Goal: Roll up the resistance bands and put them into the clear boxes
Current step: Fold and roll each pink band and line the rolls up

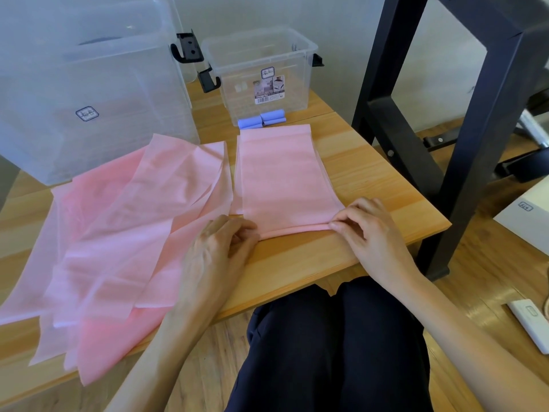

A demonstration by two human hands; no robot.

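A seated person is working at a low wooden table (341, 173), with both hands gripping the near end of a folded pink resistance band (282, 179) that is lying flat and running away toward the far edge. The left hand (219, 245) is curling its fingers around the left end of a thin rolled edge (294, 229), while the right hand (365, 227) is pinching the right end between thumb and fingertips. The roll is sitting close to the table's near edge.

To the left, a loose pile of pink bands (118, 233) is spreading over the tabletop and hanging past its front. 2 rolled blue bands (263, 119) are lying touching each other just in front of the small clear box (261, 72), which is standing open at the back. A large clear box (83, 84) is standing at the back left, beside the small one.
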